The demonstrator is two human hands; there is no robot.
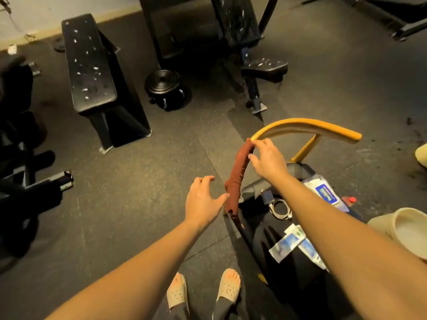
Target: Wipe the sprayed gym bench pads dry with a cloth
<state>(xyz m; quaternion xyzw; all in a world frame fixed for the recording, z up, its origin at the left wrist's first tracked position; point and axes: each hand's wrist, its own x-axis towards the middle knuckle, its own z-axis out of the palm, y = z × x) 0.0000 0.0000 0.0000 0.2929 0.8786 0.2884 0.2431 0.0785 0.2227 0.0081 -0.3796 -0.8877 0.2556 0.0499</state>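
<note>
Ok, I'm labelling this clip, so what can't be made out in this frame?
Head view only:
- Upright bench pad: top cut by frame edge.
- Packet label: partly behind right forearm, print too small.
- Left-side rack: too dark, cut by edge.
- Cloth: far side hidden by chair rail.

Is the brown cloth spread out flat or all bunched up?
Bunched up. The cloth is gathered into a long narrow roll lying along the cart's yellow handle, not laid flat.
</note>
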